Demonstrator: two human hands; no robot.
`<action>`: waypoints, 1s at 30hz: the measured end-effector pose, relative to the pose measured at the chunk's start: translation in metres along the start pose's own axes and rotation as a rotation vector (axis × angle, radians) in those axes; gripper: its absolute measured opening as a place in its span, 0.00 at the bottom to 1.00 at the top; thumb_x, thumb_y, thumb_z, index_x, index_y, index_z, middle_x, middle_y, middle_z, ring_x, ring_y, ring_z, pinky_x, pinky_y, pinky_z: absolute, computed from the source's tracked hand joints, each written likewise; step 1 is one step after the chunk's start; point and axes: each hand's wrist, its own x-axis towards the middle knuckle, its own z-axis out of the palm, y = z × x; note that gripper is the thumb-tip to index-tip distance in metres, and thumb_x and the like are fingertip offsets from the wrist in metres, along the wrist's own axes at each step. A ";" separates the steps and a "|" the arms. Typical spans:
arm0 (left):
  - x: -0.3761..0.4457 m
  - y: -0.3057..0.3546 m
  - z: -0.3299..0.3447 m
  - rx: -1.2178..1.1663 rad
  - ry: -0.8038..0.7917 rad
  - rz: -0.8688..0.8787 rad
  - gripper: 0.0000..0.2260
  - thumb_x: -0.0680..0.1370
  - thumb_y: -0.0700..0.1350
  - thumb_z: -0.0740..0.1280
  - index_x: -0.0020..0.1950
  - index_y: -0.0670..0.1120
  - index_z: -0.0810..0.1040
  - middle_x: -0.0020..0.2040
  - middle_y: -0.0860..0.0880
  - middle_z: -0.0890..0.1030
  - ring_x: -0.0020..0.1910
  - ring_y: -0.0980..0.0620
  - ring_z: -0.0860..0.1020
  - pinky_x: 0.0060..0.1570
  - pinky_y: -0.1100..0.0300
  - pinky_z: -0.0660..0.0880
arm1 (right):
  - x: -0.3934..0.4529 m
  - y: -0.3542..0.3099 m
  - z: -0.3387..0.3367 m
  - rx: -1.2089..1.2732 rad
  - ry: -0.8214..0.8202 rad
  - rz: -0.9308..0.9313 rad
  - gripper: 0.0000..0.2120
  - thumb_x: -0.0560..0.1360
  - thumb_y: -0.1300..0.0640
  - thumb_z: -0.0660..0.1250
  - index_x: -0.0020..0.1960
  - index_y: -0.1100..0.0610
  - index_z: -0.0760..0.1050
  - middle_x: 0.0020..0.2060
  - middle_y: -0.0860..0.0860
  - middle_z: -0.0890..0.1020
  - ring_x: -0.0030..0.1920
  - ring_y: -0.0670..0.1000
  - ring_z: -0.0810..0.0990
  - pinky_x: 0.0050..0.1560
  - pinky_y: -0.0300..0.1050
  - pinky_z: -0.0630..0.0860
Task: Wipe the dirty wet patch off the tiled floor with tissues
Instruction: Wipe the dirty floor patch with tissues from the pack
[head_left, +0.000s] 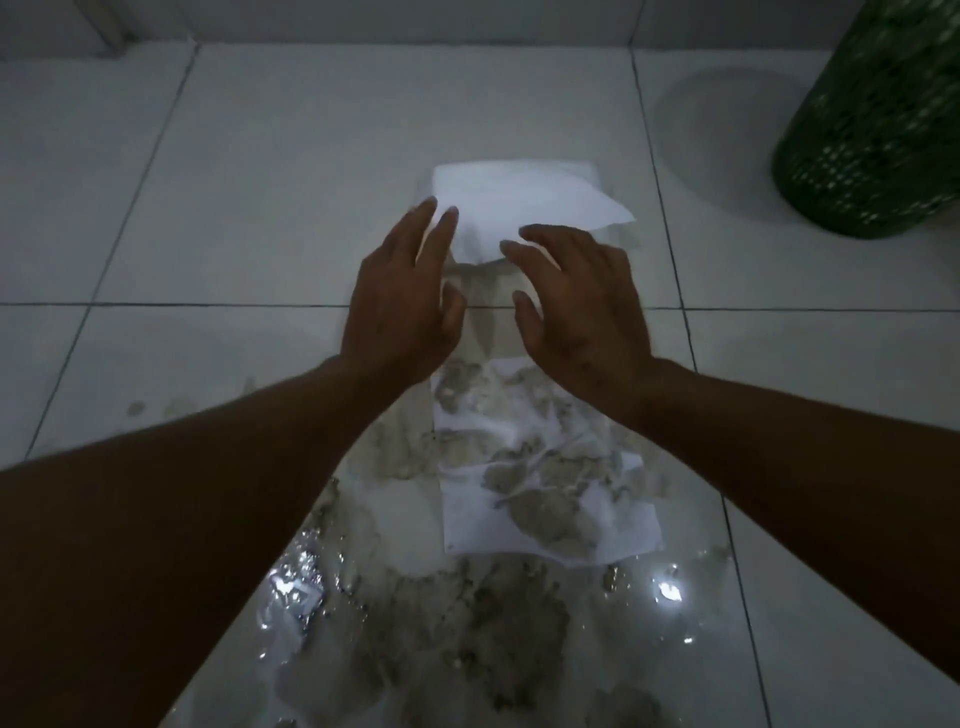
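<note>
Both hands, left (400, 306) and right (582, 306), hover with fingers spread over the tissue (519, 208); soaked, it may tear, smearing the patch (467, 623).

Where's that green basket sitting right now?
The green basket stands on the tiled floor at the far right of the head view, well apart from the tissues and both hands.
</note>
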 end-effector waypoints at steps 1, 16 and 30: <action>0.007 0.000 0.000 -0.006 -0.013 -0.016 0.31 0.77 0.44 0.66 0.78 0.42 0.59 0.78 0.41 0.61 0.76 0.42 0.61 0.72 0.47 0.62 | 0.004 0.003 0.003 -0.011 -0.010 0.007 0.22 0.75 0.58 0.65 0.69 0.56 0.72 0.68 0.56 0.73 0.70 0.57 0.69 0.67 0.56 0.64; 0.055 -0.021 0.015 0.069 -0.149 0.083 0.33 0.80 0.52 0.66 0.80 0.44 0.55 0.80 0.46 0.56 0.79 0.48 0.52 0.76 0.49 0.53 | 0.044 0.020 0.035 -0.229 -0.052 -0.005 0.21 0.79 0.53 0.65 0.70 0.56 0.71 0.73 0.56 0.69 0.75 0.58 0.62 0.74 0.67 0.51; 0.060 -0.021 0.011 0.106 -0.166 0.116 0.28 0.79 0.48 0.68 0.76 0.44 0.65 0.76 0.43 0.66 0.75 0.43 0.64 0.66 0.42 0.69 | 0.017 0.015 0.002 -0.015 0.238 -0.017 0.09 0.74 0.63 0.71 0.54 0.59 0.82 0.50 0.56 0.85 0.54 0.54 0.82 0.65 0.42 0.65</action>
